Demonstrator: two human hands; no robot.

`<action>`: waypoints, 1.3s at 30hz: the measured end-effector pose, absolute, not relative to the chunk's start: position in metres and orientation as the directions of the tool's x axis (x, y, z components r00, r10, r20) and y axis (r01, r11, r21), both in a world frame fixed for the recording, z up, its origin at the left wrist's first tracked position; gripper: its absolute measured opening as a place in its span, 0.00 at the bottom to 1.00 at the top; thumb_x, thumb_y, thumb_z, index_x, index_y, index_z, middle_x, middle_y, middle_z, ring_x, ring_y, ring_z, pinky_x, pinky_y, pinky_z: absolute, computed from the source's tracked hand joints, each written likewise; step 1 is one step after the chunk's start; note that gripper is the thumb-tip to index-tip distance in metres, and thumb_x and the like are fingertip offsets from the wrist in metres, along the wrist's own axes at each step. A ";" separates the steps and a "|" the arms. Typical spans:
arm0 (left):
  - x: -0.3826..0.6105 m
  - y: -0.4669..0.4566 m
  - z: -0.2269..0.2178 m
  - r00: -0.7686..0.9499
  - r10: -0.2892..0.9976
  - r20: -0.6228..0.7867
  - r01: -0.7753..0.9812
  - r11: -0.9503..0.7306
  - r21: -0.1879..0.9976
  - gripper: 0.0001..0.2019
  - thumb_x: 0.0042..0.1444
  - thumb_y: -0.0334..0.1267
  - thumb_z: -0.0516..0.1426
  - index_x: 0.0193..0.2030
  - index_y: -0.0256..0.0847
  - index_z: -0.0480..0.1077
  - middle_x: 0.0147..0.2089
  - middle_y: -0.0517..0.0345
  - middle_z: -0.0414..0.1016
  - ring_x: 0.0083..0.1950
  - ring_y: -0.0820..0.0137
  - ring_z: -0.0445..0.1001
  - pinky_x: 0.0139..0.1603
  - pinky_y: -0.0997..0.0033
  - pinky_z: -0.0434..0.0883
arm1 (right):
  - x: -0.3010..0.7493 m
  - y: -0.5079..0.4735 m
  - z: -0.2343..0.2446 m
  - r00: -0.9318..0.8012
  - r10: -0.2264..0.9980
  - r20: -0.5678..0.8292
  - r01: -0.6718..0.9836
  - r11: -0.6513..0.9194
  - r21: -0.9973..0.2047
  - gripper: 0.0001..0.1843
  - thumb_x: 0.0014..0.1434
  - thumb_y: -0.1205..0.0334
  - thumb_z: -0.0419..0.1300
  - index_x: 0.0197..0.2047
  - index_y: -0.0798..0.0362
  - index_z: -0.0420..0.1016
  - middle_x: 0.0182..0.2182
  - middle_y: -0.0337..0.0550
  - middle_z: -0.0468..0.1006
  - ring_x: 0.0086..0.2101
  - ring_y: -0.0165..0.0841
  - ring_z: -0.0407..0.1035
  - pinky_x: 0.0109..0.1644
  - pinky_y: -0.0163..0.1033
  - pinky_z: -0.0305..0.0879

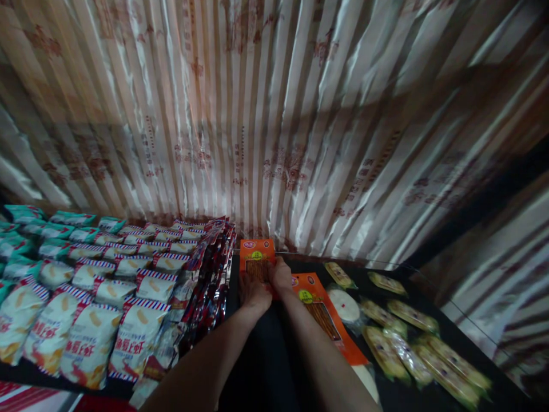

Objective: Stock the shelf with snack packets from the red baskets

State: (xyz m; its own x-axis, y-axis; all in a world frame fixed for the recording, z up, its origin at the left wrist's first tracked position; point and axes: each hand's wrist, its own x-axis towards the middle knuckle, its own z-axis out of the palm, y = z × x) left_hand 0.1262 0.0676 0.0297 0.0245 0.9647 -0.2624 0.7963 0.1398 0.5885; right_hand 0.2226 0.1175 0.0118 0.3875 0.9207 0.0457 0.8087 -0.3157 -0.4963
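An orange snack packet (256,247) with a clear window showing brown strips stands near the back of the dark table. My left hand (256,293) grips its lower left part, fingers curled over the front. At the packet's lower right edge, my right hand (280,276) holds it with bent fingers. Parts of the packet are hidden behind both hands. Just right of my right forearm lies a second orange packet (321,312) of the same design, partly covered by the arm.
Rows of white snack bags (92,340) and green bags (55,232) fill the left. Shiny red-and-blue packets (214,269) stand stacked beside my left arm. To the right are a round white packet (344,304) and several wrapped yellowish snacks (386,349). A pleated printed curtain (257,114) hangs behind.
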 end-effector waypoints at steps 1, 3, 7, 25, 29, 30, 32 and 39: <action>0.126 0.069 0.029 0.031 0.967 -0.251 0.798 0.127 0.589 0.22 0.52 0.36 0.52 0.55 0.34 0.64 0.62 0.44 0.61 0.67 0.58 0.51 0.66 0.61 0.48 | 0.222 0.117 0.011 0.379 0.924 0.056 0.816 -0.305 -0.491 0.11 0.60 0.66 0.51 0.45 0.58 0.69 0.37 0.52 0.78 0.39 0.36 0.73 0.39 0.34 0.61; 0.126 0.071 0.030 0.045 0.971 -0.235 0.801 0.105 0.589 0.20 0.53 0.36 0.51 0.53 0.32 0.66 0.60 0.42 0.63 0.66 0.58 0.52 0.65 0.62 0.49 | 0.220 0.116 0.010 0.356 0.931 0.081 0.835 -0.279 -0.474 0.14 0.60 0.67 0.50 0.49 0.60 0.67 0.40 0.54 0.77 0.41 0.37 0.71 0.41 0.34 0.62; 0.127 0.073 0.031 0.070 0.973 -0.218 0.806 0.073 0.587 0.20 0.54 0.36 0.50 0.52 0.28 0.66 0.59 0.38 0.64 0.66 0.57 0.52 0.65 0.62 0.49 | 0.218 0.109 0.011 0.303 0.945 0.126 0.870 -0.221 -0.441 0.18 0.60 0.68 0.50 0.53 0.60 0.65 0.46 0.55 0.74 0.47 0.37 0.67 0.49 0.35 0.60; 0.136 0.030 0.039 0.213 0.975 -0.069 0.799 -0.134 0.586 0.23 0.50 0.29 0.50 0.54 0.30 0.66 0.66 0.46 0.55 0.69 0.60 0.44 0.68 0.65 0.45 | 0.313 -0.035 0.034 0.363 0.932 0.016 0.932 -0.363 0.004 0.23 0.60 0.59 0.52 0.57 0.57 0.62 0.55 0.54 0.67 0.54 0.42 0.60 0.53 0.40 0.58; 0.155 -0.013 0.033 0.463 0.883 -0.080 0.703 -0.311 0.639 0.24 0.49 0.29 0.50 0.55 0.37 0.67 0.63 0.51 0.62 0.67 0.63 0.52 0.66 0.67 0.53 | 0.306 -0.039 0.044 0.361 0.931 -0.053 0.933 -0.359 0.041 0.23 0.59 0.59 0.53 0.57 0.56 0.62 0.51 0.55 0.70 0.48 0.43 0.66 0.46 0.40 0.62; 0.159 -0.022 0.032 0.503 0.858 -0.104 0.692 -0.327 0.644 0.24 0.49 0.30 0.50 0.56 0.39 0.66 0.63 0.52 0.61 0.67 0.63 0.52 0.66 0.65 0.53 | 0.303 -0.040 0.046 0.356 0.931 -0.077 0.934 -0.354 0.041 0.23 0.59 0.59 0.53 0.57 0.55 0.62 0.49 0.54 0.71 0.45 0.42 0.68 0.44 0.40 0.62; 0.164 -0.034 0.031 0.538 0.826 -0.168 0.700 -0.326 0.635 0.26 0.48 0.30 0.52 0.57 0.41 0.65 0.65 0.53 0.58 0.68 0.61 0.50 0.67 0.61 0.50 | 0.298 -0.042 0.050 0.352 0.931 -0.099 0.936 -0.350 0.039 0.23 0.58 0.58 0.54 0.57 0.53 0.61 0.48 0.53 0.71 0.43 0.41 0.69 0.41 0.40 0.63; 0.163 -0.036 0.032 0.556 0.786 -0.271 0.722 -0.296 0.625 0.32 0.45 0.26 0.54 0.59 0.45 0.62 0.68 0.57 0.51 0.69 0.63 0.45 0.68 0.61 0.47 | 0.301 -0.051 0.049 0.403 0.909 -0.104 0.912 -0.408 -0.034 0.29 0.57 0.54 0.56 0.60 0.52 0.56 0.50 0.55 0.67 0.47 0.44 0.68 0.43 0.41 0.63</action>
